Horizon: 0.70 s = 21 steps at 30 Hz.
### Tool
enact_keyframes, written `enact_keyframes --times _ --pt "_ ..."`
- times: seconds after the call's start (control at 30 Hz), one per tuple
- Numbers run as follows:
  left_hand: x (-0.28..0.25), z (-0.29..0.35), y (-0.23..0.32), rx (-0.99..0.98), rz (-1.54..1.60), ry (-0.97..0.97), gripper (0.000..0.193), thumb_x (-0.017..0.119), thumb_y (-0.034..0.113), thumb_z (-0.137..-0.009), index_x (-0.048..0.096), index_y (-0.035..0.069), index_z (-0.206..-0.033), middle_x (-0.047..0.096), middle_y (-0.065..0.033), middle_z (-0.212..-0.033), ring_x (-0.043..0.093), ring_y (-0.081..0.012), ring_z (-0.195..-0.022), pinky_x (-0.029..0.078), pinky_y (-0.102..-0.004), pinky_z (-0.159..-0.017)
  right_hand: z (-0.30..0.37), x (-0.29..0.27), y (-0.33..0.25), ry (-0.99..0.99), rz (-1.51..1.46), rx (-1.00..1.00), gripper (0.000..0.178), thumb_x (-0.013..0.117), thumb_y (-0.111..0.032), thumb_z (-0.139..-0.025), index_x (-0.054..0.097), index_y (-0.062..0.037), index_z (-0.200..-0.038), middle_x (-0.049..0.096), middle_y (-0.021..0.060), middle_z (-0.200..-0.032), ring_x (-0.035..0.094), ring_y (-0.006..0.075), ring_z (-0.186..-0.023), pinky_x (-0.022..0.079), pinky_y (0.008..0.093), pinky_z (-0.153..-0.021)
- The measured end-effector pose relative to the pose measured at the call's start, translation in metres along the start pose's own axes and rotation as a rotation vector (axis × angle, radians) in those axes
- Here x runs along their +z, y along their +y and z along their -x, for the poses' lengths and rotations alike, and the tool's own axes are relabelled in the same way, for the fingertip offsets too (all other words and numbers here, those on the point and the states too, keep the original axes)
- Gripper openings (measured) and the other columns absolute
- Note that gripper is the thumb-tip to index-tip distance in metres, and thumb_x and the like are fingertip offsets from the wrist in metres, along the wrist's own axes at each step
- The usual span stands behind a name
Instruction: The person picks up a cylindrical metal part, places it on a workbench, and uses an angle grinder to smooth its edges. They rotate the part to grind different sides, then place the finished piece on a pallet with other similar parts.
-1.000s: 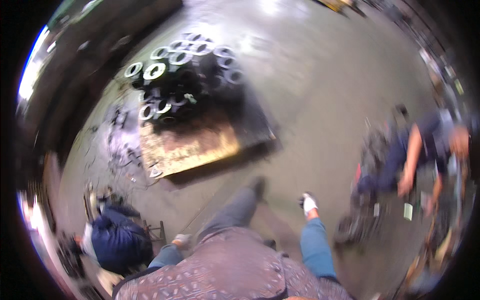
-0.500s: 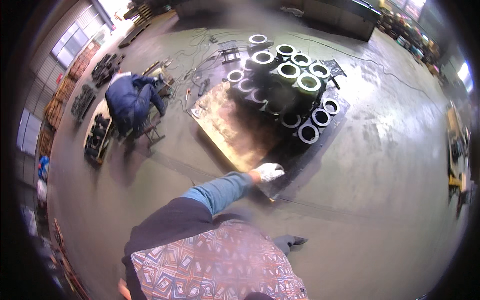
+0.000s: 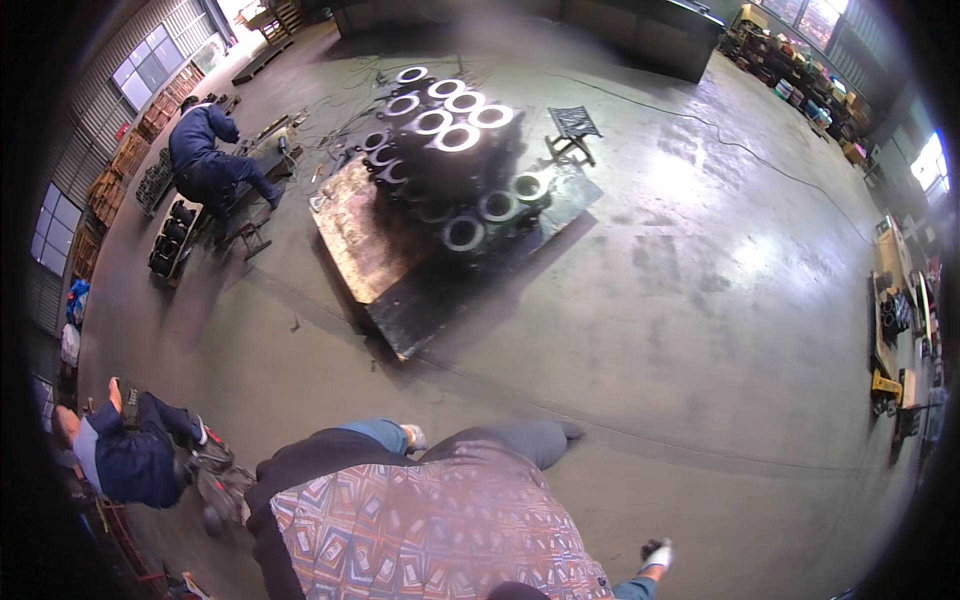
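Note:
My left hand (image 3: 415,438), in a white glove, hangs at my side past the blue sleeve, apart from any object. My body partly covers it, and its fingers are too small to read. Low on the right, my right hand (image 3: 656,555) also wears a whitish glove with dark finger ends. Its fingers look loosely bent and apart, and I see nothing held in them. Ahead, beyond reach of both hands, a low metal-topped platform (image 3: 432,300) bears several pale flanged rings (image 3: 463,233), some stacked on a dark heap.
A folding stool (image 3: 574,124) stands beside the platform. One person in blue (image 3: 208,150) bends over work at the far left; another (image 3: 135,450) sits at the near left. A cable (image 3: 735,145) crosses the concrete floor. Loaded pallets (image 3: 885,310) line the right side.
My left hand has drawn back from the platform's near corner to my side. The platform now lies farther off and more to the left. My right hand and a seated person have come into view.

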<state>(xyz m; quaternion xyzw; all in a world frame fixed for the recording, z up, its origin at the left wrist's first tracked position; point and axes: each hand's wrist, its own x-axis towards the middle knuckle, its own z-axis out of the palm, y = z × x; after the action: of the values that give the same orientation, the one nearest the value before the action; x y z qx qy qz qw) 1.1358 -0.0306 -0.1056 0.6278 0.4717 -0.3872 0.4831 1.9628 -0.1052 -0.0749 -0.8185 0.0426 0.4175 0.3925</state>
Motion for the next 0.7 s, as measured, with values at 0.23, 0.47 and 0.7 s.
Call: enact_keyframes --times 0.23,0.47,0.7 --pt "-0.202 -0.150 0.286 -0.088 -0.118 0.283 0.029 0.060 0.027 -0.088 0.080 0.009 -0.098 0.077 -0.0177 -0.100 0.075 -0.0352 -0.093 0.058 -0.0492 -0.080 -0.140 -0.140 -0.045 0.035 -0.011 0.115 0.045 0.054 -0.047 -0.096 0.074 -0.0072 -0.088 0.068 0.0103 -0.074 0.062 0.0251 -0.059 0.052 0.0457 -0.055" --pt "-0.572 -0.193 0.749 0.407 0.727 0.673 0.042 0.055 0.041 -0.102 0.073 0.004 -0.111 0.073 -0.0093 -0.092 0.068 -0.0184 -0.077 0.054 -0.0363 -0.070 -0.125 -0.165 0.021 -0.039 0.001 0.452 0.036 0.058 -0.040 -0.097 0.072 -0.0068 -0.091 0.070 0.0101 -0.076 0.064 0.0254 -0.059 0.054 0.0451 -0.055" --pt "-0.610 -0.262 1.063 0.795 0.448 0.595 0.034 0.059 0.029 -0.099 0.068 -0.003 -0.108 0.070 -0.0091 -0.076 0.066 -0.0177 -0.064 0.055 -0.0321 -0.060 -0.266 -0.282 -0.056 0.064 -0.179 0.602 0.028 0.061 -0.032 -0.099 0.071 -0.0065 -0.094 0.072 0.0100 -0.077 0.067 0.0256 -0.059 0.056 0.0445 -0.055"
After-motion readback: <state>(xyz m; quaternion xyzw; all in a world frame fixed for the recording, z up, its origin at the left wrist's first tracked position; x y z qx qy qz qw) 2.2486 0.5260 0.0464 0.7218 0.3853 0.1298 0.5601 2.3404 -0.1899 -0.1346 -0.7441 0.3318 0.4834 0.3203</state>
